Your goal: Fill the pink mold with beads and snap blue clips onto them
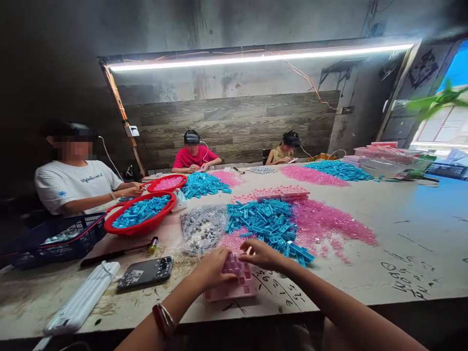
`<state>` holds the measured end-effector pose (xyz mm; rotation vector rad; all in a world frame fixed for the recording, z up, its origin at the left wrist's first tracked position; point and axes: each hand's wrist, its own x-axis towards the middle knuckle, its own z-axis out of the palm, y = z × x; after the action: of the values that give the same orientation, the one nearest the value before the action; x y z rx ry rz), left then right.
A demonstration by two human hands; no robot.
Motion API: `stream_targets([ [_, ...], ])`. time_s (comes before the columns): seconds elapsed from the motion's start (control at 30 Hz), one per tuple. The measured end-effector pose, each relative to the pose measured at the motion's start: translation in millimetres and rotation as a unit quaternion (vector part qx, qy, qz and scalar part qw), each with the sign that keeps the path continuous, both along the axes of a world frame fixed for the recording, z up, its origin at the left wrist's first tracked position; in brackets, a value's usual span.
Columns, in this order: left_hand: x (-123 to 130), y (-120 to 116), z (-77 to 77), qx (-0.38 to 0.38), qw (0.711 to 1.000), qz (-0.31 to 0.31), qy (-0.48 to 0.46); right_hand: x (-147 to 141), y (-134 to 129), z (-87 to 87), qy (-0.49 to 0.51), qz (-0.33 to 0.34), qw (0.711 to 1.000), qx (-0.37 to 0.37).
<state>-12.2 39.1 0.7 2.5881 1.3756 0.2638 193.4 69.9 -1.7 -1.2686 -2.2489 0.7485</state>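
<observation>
In the head view, the left hand rests on the pink tray at the table's near edge, thumb apart from its fingers, while the right hand hovers at the tray's far end with curled fingers; whether they pinch a piece I cannot tell. Just beyond lie blue plastic pieces, pink pieces and a clear plastic bag of small parts.

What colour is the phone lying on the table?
Dark grey, seen best in the head view.
</observation>
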Motion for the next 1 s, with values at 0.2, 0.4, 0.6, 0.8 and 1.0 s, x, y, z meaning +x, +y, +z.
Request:
stream_targets([
  [0.2,0.8,4.9,-1.3,0.063,0.997,-0.029,0.018,18.3,12.1,-1.2,-0.108,-0.055,0.978,0.167],
  [0.4,-26.7,29.0,5.9,0.141,0.981,0.105,-0.08,5.6,12.5,-5.5,-0.157,0.014,0.969,0.188],
  [0.6,-72.9,56.8,-13.7,0.024,0.985,0.17,0.012,4.8,19.6,-15.1,-0.15,0.05,0.972,0.176],
  [0.8,-72.9,60.1,-17.2,0.018,0.984,0.176,0.024,8.6,23.3,-19.0,-0.115,0.066,0.977,0.168],
  [1.0,-64.9,47.8,2.8,0.063,0.982,0.175,-0.011,10.3,21.1,-11.7,-0.072,0.053,0.98,0.176],
])
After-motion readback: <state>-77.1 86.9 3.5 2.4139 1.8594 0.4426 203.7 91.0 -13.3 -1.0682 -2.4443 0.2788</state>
